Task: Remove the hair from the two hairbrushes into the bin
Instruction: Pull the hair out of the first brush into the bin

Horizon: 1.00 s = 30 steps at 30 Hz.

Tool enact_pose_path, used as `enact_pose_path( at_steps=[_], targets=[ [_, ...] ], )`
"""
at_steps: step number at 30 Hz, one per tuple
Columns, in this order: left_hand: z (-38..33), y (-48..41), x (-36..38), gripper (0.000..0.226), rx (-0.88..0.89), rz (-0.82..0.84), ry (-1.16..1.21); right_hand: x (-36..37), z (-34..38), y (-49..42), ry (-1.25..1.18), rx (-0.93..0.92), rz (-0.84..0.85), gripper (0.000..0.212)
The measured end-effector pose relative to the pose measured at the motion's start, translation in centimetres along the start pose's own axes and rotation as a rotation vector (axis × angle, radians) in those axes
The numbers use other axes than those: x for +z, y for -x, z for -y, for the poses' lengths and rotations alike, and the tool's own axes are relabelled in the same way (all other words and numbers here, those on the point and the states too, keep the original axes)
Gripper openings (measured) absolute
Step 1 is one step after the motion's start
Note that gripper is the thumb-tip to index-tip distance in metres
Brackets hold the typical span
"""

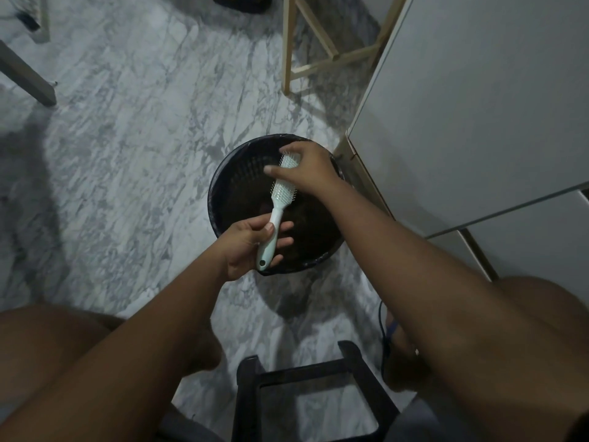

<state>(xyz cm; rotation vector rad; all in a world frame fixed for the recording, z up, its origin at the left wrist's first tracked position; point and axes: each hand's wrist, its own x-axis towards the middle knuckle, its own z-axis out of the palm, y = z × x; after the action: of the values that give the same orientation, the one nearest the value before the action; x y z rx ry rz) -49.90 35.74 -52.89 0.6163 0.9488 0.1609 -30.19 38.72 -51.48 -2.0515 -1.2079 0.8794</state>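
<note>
One hairbrush (282,193) is in view, pale and slim, and you hold it over the open bin (213,199). I cannot see the second brush. Your left hand (245,247) has its fingers (283,240) curled round the handle near its end. Your right hand (307,169) arches over the far end of the head, fingers bent down onto the bristles and thumb stretched out to the side. I cannot tell whether any hair is pinched under them, as the bristle bed below your palm is hidden.

The main risk, as I judge it, is the loose left grip. A hard tug from the right fingers could lever the handle out and drop the whole brush into the bin directly beneath them. Pulled hair may also cling to your fingers instead of falling. If you shake it off sideways, it could land on the marble floor (127,129) left of your fingers.

A white cabinet (478,106) stands just to the right of your right fingers, close to the bin's rim, and leaves your elbow little room on that side. A pale wooden frame (290,59) stands beyond the fingers. A black frame (306,374) sits nearer you, between your knees, and a blue cable (381,317) lies beside it. Nothing lies between the fingers and the bin.
</note>
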Motion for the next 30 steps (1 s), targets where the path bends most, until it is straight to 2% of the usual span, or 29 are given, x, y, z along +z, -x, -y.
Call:
enact_pose_path(
  at_steps=[2, 3, 5, 6, 8, 10, 11, 14, 16, 19, 23, 26, 30],
  targets=[
    [0.0, 0.0, -0.2, 0.032, -0.008, 0.017, 0.007, -0.4, 0.3, -0.8, -0.006, 0.023, -0.050, 0.031],
    [-0.1, 0.0, -0.2, 0.033, -0.010, 0.027, 0.016, -0.7, 0.3, -1.1, 0.013, 0.034, -0.053, 0.026],
    [-0.4, 0.1, -0.3, 0.033, -0.003, 0.034, 0.033, -1.1, 0.0, -1.7, -0.001, 0.072, -0.059, 0.031],
    [-0.5, 0.2, -0.2, 0.032, 0.002, 0.032, 0.044, -1.1, -0.3, -1.9, -0.081, 0.113, -0.070, 0.033],
    [-0.9, 0.2, 0.1, 0.031, 0.010, 0.016, 0.093, -1.3, -0.6, -1.6, -0.421, 0.235, -0.049, 0.034],
    [-1.3, 0.2, 0.1, 0.031, 0.022, -0.004, 0.161, -1.6, -0.8, -0.4, -0.702, 0.294, 0.090, 0.036],
    [-1.4, 0.2, 0.1, 0.031, 0.026, -0.009, 0.181, -1.8, -0.9, 0.2, -0.740, 0.290, 0.174, 0.036],
    [-1.5, 0.3, 0.2, 0.030, 0.018, 0.004, 0.166, -2.2, -1.5, 1.7, -0.706, 0.207, 0.297, 0.044],
    [-1.2, 0.4, 0.4, 0.031, 0.009, 0.023, 0.160, -2.4, -1.6, 1.8, -0.677, 0.183, 0.247, 0.043],
    [-1.1, 0.7, 0.3, 0.033, 0.013, 0.061, 0.196, -2.9, -1.4, 1.6, -0.648, 0.156, 0.191, 0.028],
    [-0.7, 1.2, 0.0, 0.036, 0.016, 0.092, 0.244, -3.6, -1.4, 1.0, -0.748, 0.180, 0.085, 0.024],
    [-0.2, 1.3, 0.1, 0.034, 0.015, 0.057, 0.283, -3.2, -1.8, 1.2, -0.721, 0.219, 0.052, 0.024],
    [-0.3, 1.0, 0.3, 0.031, 0.016, -0.025, 0.251, -1.8, -2.8, 1.9, -0.563, 0.267, 0.076, 0.021]
  ],
)
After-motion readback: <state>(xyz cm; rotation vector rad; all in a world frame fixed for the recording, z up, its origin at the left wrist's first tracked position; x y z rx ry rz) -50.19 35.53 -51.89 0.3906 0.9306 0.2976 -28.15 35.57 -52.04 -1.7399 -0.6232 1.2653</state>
